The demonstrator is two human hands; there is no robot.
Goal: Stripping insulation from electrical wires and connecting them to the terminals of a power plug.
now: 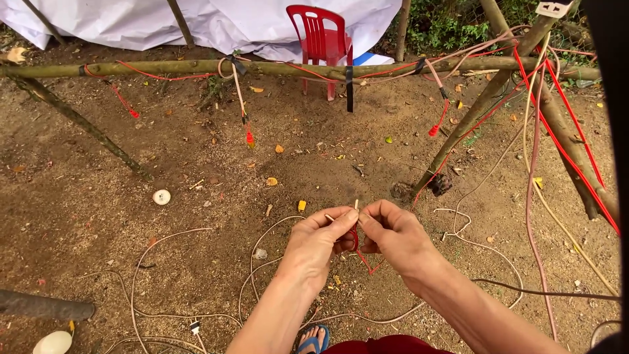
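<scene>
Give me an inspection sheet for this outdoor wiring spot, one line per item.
Surface: bare brown dirt ground, scattered dry leaves.
Job's things: a red wire and pale wire ends pinched between both hands.
Clutter: white round disc, white rounded object at bottom left.
Fingers: left hand and right hand meet fingertip to fingertip, closed on the wires.
Cables: pale cables loop over the ground; red wires run along the poles at right.
Surroundings: horizontal wooden pole with hanging leads, red plastic chair, white sheet, blue sandal.
</scene>
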